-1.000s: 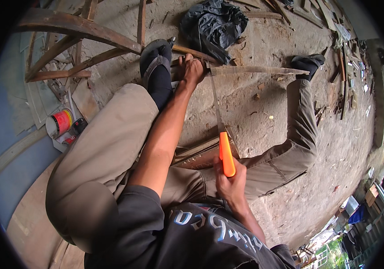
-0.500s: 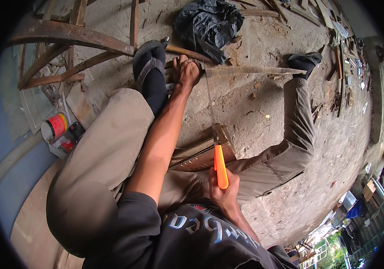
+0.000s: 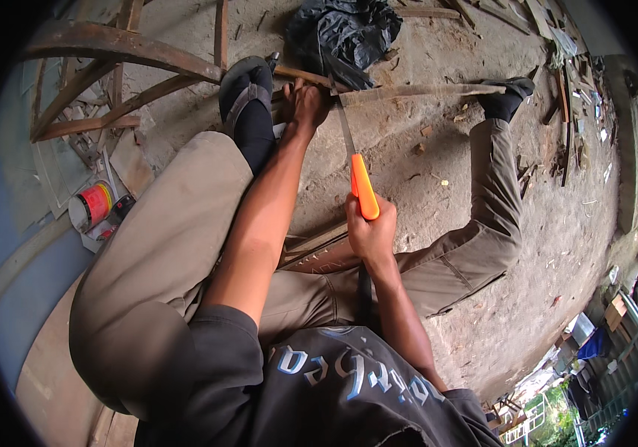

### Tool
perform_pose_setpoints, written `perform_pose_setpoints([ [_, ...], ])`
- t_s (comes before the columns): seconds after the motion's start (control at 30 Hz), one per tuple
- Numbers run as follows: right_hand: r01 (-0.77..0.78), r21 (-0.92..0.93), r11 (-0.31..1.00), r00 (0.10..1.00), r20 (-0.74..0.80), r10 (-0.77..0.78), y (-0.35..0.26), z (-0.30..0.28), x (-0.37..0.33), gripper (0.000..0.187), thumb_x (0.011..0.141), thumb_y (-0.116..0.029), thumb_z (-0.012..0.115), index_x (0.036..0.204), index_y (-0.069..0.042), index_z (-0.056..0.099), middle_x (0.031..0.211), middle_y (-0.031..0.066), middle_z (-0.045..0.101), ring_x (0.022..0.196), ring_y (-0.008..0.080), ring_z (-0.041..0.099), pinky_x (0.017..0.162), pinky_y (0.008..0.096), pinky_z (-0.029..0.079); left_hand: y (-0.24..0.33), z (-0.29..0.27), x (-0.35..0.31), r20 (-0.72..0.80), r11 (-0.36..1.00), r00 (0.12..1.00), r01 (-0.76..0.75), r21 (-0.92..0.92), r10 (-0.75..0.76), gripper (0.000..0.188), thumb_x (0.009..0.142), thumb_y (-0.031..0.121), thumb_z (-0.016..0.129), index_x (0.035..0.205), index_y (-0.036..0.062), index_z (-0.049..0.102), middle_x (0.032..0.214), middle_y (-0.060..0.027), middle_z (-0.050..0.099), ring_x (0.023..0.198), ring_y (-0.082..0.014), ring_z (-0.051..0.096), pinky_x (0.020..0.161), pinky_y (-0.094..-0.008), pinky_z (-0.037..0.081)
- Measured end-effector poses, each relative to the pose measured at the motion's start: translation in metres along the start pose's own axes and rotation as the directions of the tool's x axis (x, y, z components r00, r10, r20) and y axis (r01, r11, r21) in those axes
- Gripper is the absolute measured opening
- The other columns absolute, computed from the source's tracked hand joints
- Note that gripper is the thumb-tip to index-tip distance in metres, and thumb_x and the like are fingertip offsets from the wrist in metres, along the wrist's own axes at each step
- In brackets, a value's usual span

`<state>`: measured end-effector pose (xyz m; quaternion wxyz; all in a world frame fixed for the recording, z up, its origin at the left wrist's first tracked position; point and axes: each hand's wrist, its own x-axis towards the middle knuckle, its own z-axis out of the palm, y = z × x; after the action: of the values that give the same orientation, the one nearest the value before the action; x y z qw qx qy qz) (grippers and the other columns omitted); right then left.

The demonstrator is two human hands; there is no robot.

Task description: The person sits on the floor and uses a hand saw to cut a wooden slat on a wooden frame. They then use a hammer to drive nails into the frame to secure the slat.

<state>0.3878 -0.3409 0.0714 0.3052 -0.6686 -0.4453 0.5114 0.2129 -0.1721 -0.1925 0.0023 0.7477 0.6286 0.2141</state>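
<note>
My right hand (image 3: pixel 372 229) is closed around the orange handle of a handsaw (image 3: pixel 364 188). Its thin blade runs away from me and crosses a long wooden strip (image 3: pixel 416 92) close to the strip's left end. Just left of the blade, my left hand (image 3: pixel 307 106) presses down with curled fingers on the wood. From there the strip stretches right to my right foot (image 3: pixel 507 97), which is against its far end. My left foot (image 3: pixel 247 104), in a sandal and dark sock, is beside my left hand. What lies under my left palm is partly hidden.
A crumpled black plastic bag (image 3: pixel 345 37) lies just beyond the saw. Between my legs is a brown board (image 3: pixel 326 259). A curved wooden frame (image 3: pixel 121 46) stands at far left, near a red-and-yellow can (image 3: pixel 94 206). Wood scraps (image 3: pixel 563 112) litter the right side.
My right hand has pushed the saw forward, away from me, so its handle is now much nearer the strip. My left hand stays on the wood.
</note>
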Motion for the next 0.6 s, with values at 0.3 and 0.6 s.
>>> perform_pose_setpoints([
  [0.3, -0.148, -0.022, 0.989, 0.968, 0.203, 0.149, 0.024, -0.013, 0.002, 0.041, 0.087, -0.03, 0.07, 0.065, 0.001, 0.054, 0.052, -0.0007, 0.044, 0.053, 0.0059, 0.039, 0.047, 0.0291, 0.034, 0.017, -0.007, 0.007, 0.173, 0.981, 0.966, 0.196, -0.01, -0.191, 0.028, 0.079, 0.029, 0.06, 0.098, 0.0095, 0.067, 0.11, -0.0127, 0.064, 0.129, -0.0323, 0.041, 0.107, -0.0602, 0.019],
  [0.6, -0.048, 0.007, 0.999, 0.986, 0.161, 0.046, 0.039, -0.009, -0.001, 0.036, 0.088, -0.022, 0.066, 0.063, -0.001, 0.051, 0.053, -0.0026, 0.042, 0.052, 0.0053, 0.037, 0.046, 0.0282, 0.031, 0.036, -0.027, 0.027, 0.277, 0.979, 0.943, 0.2, -0.035, -0.183, 0.025, 0.075, 0.028, 0.062, 0.094, 0.0105, 0.065, 0.106, -0.0113, 0.063, 0.12, -0.0296, 0.045, 0.101, -0.0547, 0.025],
])
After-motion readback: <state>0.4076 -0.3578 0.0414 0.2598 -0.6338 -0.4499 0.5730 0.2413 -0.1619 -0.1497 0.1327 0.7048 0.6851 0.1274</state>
